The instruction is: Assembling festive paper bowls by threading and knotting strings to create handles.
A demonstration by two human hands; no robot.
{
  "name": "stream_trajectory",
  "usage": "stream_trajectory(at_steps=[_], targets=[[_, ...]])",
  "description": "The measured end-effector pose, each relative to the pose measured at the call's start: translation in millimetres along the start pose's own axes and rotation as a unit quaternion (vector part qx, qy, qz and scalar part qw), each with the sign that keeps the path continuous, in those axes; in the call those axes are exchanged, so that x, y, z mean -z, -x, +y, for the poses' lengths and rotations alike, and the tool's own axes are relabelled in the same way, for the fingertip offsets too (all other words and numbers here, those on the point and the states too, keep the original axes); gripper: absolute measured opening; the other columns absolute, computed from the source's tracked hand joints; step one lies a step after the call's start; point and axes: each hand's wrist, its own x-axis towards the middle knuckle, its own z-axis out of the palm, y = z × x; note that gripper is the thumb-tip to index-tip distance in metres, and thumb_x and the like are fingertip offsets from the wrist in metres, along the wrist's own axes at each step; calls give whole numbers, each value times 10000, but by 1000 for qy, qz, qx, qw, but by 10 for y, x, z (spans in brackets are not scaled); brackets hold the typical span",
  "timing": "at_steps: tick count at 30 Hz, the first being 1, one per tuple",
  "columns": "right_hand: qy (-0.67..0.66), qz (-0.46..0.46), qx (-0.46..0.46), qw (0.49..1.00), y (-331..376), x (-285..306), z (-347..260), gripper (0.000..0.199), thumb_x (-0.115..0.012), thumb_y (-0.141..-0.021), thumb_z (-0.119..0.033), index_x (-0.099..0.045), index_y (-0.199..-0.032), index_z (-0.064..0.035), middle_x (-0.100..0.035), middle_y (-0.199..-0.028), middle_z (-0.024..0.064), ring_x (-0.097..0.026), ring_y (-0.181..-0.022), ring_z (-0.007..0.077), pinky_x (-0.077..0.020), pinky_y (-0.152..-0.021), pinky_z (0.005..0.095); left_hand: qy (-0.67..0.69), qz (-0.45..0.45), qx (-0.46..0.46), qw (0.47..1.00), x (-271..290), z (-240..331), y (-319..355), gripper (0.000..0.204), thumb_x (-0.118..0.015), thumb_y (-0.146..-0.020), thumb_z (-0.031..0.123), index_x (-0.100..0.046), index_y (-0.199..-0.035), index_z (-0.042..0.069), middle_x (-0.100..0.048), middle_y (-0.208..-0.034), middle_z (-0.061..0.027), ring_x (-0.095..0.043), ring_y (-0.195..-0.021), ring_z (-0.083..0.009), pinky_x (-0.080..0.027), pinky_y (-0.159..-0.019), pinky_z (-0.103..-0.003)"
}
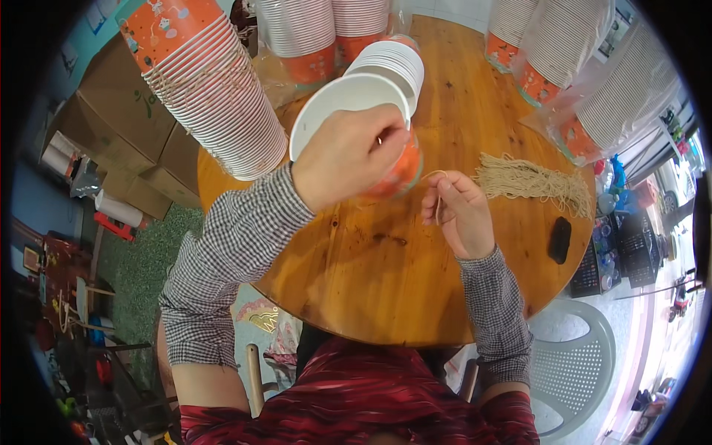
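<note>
My left hand [348, 152] is closed at the near side of a paper tub [356, 96] and seems to grip it. The tub has a white inside and a printed orange wall, and it tilts above the table. Its near rim and part of its wall are hidden behind the hand. Just right of the tub, my right hand [460, 208] pinches a thin piece of twine [438, 208] between thumb and fingers. A bundle of tan twine [530, 184] lies on the table to the right of that hand.
A round wooden table [371, 289] bears a tall tub stack [215, 96] at left, a lying stack [393, 59] behind, and bagged stacks [556, 59] at far right. A dark oblong object [559, 240] lies near the right edge. Cardboard boxes [122, 111] and a plastic chair [571, 363] stand around.
</note>
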Motion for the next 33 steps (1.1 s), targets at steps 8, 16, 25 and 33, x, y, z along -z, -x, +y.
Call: stream_trajectory(at_steps=[8,16,25,33], targets=[[0,25,5,1000,-38,69,-22,192,-502,-992,-179,-600,-1026,-18,-653,-836,61,-635,-706,133,-529,-607,260,433,-128,331,829,-204,-29,-31,180,-502,-984,170,-549,-959,-2,-660,-836,-96,-654,-668,-137,-549,-636,-255],[-92,38,38,994,61,256,-162,199,-528,-976,-151,-605,-1078,1,-662,-973,90,-646,-880,172,-538,-735,310,331,-54,313,889,-506,-384,-153,245,-551,-931,146,-521,-1061,-59,-634,-979,-146,-662,-765,-194,-547,-702,-285],[-150,26,124,981,403,-243,-141,240,-498,-985,-101,-584,-1166,30,-643,-1088,130,-632,-992,218,-530,-842,342,171,-39,91,980,-627,460,668,309,-721,-823,220,-613,-993,-14,-619,-812,-125,-615,-679,-200,-479,-599,-307],[60,107,132,984,711,-442,188,210,-523,-946,-19,-631,-1119,27,-647,-1117,114,-651,-876,145,-542,-685,263,261,-78,231,934,-906,471,1103,170,-558,-937,146,-621,-979,-6,-622,-682,-142,-617,-545,-248,-479,-516,-348]])
